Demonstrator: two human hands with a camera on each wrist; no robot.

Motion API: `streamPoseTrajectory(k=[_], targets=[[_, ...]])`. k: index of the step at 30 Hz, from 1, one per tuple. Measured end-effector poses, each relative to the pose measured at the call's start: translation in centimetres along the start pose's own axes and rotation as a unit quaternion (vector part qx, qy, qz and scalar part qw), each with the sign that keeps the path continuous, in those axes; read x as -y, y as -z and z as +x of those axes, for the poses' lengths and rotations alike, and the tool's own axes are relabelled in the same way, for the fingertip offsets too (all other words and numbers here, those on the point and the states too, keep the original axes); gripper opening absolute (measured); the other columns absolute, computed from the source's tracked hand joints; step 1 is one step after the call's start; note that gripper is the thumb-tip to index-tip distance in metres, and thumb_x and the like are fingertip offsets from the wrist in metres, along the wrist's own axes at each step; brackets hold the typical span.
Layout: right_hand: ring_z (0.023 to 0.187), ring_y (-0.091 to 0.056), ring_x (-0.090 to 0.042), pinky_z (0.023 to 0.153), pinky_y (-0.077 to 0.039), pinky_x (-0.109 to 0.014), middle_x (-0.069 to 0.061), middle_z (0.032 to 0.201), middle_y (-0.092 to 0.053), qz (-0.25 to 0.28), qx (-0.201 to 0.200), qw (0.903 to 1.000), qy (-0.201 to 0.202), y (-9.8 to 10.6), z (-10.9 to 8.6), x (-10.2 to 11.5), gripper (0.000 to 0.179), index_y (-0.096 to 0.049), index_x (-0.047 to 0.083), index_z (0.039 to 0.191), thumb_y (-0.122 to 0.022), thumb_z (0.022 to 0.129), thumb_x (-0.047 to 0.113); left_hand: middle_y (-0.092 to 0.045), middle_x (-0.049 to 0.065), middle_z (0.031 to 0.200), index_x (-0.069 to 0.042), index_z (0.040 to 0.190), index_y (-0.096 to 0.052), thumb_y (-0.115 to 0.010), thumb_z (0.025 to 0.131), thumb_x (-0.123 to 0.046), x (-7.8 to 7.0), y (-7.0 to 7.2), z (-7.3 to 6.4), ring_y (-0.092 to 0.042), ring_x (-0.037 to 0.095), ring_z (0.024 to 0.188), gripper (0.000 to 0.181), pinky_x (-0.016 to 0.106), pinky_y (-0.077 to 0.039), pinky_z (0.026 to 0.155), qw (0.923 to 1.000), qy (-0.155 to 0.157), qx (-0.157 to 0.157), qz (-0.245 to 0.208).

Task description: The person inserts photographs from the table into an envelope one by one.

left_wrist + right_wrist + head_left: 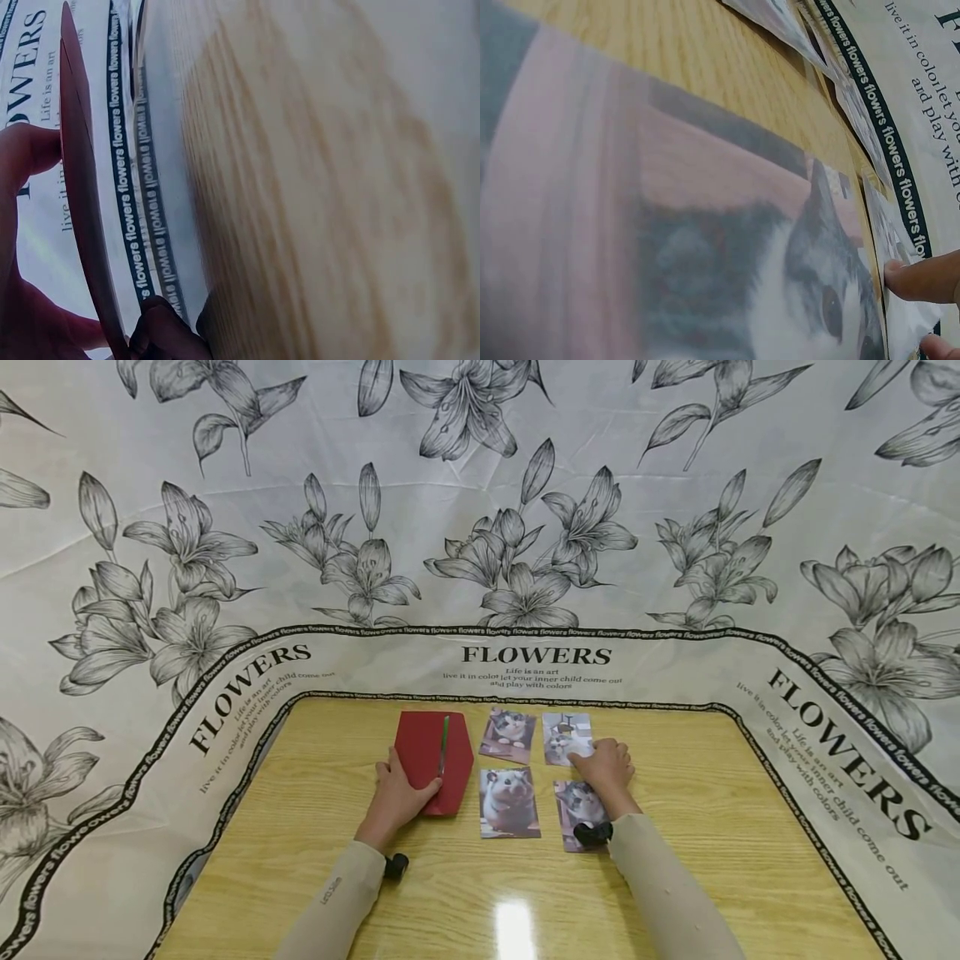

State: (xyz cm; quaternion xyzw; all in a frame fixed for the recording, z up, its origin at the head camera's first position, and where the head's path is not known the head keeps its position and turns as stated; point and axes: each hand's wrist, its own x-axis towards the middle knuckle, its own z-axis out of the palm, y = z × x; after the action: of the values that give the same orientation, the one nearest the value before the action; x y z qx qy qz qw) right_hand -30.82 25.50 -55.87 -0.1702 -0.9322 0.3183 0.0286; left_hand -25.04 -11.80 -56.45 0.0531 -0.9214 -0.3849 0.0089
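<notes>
A red envelope (420, 743) with a narrow green and silvery strip down its front is in my left hand (397, 797). The left wrist view shows the envelope (81, 172) nearly edge-on, with fingers on one side and the thumb near its lower end. My right hand (606, 770) pinches the lower right corner of a photo card (561, 735) at the back right, thumb on its face. Beneath that wrist lies a cat photo card (579, 802), partly covered by the hand and a black wrist strap; it fills much of the right wrist view.
Between the envelope and the right-hand cards lie a kitten card (508, 733), slightly askew, and a hamster card (510, 802). All rest on a wood-grain table (450, 893). A white floral cloth (540, 664) with black lettering borders its back and sides.
</notes>
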Motion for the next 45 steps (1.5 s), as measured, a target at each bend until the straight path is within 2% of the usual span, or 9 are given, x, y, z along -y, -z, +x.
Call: streamPoseTrajectory(k=[4,7,15,20,24,28,31,35,45], targets=[[0.119,-0.045,-0.047,0.108,-0.031,-0.063,-0.029,0.127,-0.047,0.031,-0.013,0.9994,0.001,-0.2,-0.1,-0.1,0.06,-0.049,-0.006,0.13,-0.081,0.094,0.03,-0.034,0.039,0.147,0.009,0.168,-0.009,-0.079,0.093,-0.049,0.0,0.1,0.0,-0.062,0.046,0.112,0.118,0.058,-0.054,0.097,1.0,-0.001,0.002,0.001],[0.116,-0.049,-0.047,0.104,-0.032,-0.062,-0.028,0.124,-0.054,0.038,-0.023,0.999,0.006,-0.2,-0.2,-0.3,0.055,-0.047,-0.001,0.128,-0.081,0.094,0.026,-0.034,0.039,0.148,0.009,0.168,-0.008,-0.079,0.094,-0.049,0.0,0.1,0.0,-0.062,0.046,0.113,0.118,0.058,-0.054,0.098,1.0,0.0,0.003,0.0],[0.105,-0.066,-0.045,0.1,-0.038,-0.059,-0.022,0.117,-0.072,0.025,-0.038,0.998,0.043,0.8,-0.3,-0.8,0.036,-0.054,0.001,0.13,-0.061,0.098,0.017,-0.034,0.039,0.147,0.008,0.169,-0.008,-0.079,0.094,-0.05,0.1,0.0,0.0,-0.061,0.046,0.113,0.119,0.058,-0.054,0.097,1.0,0.001,0.003,-0.003],[0.097,-0.069,-0.039,0.082,-0.048,-0.049,-0.02,0.113,-0.074,0.062,-0.047,0.996,0.044,1.3,-0.1,-1.3,0.036,-0.061,0.002,0.133,-0.064,0.101,0.018,-0.035,0.038,0.147,0.008,0.168,-0.008,-0.079,0.093,-0.05,0.2,0.0,0.1,-0.061,0.045,0.113,0.119,0.058,-0.054,0.097,1.0,0.0,0.004,-0.004],[0.083,-0.069,-0.031,0.069,-0.049,-0.038,-0.022,0.111,-0.075,0.115,-0.05,0.9915,0.037,1.5,0.0,-1.4,0.038,-0.063,0.001,0.136,-0.064,0.102,0.018,-0.035,0.038,0.146,0.008,0.169,-0.008,-0.079,0.094,-0.05,0.3,-0.1,0.2,-0.061,0.045,0.113,0.119,0.057,-0.054,0.097,1.0,-0.002,0.004,-0.004],[0.071,-0.065,-0.021,0.059,-0.048,-0.034,-0.023,0.113,-0.074,0.176,-0.043,0.9832,0.026,1.7,0.1,-1.3,0.04,-0.063,0.002,0.139,-0.064,0.103,0.02,-0.036,0.037,0.145,0.008,0.168,-0.008,-0.08,0.094,-0.049,0.3,0.0,0.1,-0.06,0.045,0.114,0.118,0.057,-0.054,0.097,1.0,-0.005,0.004,-0.005],[0.071,-0.062,-0.017,0.06,-0.048,-0.033,-0.024,0.117,-0.075,0.201,-0.041,0.9786,0.024,1.8,0.0,-1.2,0.039,-0.064,0.004,0.138,-0.066,0.103,0.022,-0.035,0.037,0.145,0.008,0.168,-0.008,-0.08,0.094,-0.049,0.2,0.0,0.1,-0.059,0.046,0.115,0.118,0.057,-0.054,0.097,1.0,-0.004,0.004,-0.005],[0.076,-0.065,-0.02,0.062,-0.048,-0.031,-0.024,0.116,-0.075,0.221,-0.034,0.9742,0.03,1.7,-0.2,-0.8,0.038,-0.064,0.004,0.137,-0.067,0.104,0.021,-0.035,0.037,0.145,0.008,0.168,-0.009,-0.08,0.094,-0.049,0.2,0.1,0.1,-0.059,0.046,0.116,0.118,0.057,-0.054,0.097,1.0,0.0,0.005,-0.004],[0.077,-0.067,-0.021,0.058,-0.045,-0.025,-0.008,0.092,-0.078,0.278,-0.02,0.9594,0.044,0.8,-0.9,0.5,0.035,-0.067,0.0,0.133,-0.073,0.101,0.015,-0.034,0.037,0.147,0.007,0.169,-0.009,-0.08,0.093,-0.051,0.4,-0.1,0.2,-0.057,0.047,0.12,0.119,0.058,-0.053,0.1,1.0,0.005,0.004,-0.002]])
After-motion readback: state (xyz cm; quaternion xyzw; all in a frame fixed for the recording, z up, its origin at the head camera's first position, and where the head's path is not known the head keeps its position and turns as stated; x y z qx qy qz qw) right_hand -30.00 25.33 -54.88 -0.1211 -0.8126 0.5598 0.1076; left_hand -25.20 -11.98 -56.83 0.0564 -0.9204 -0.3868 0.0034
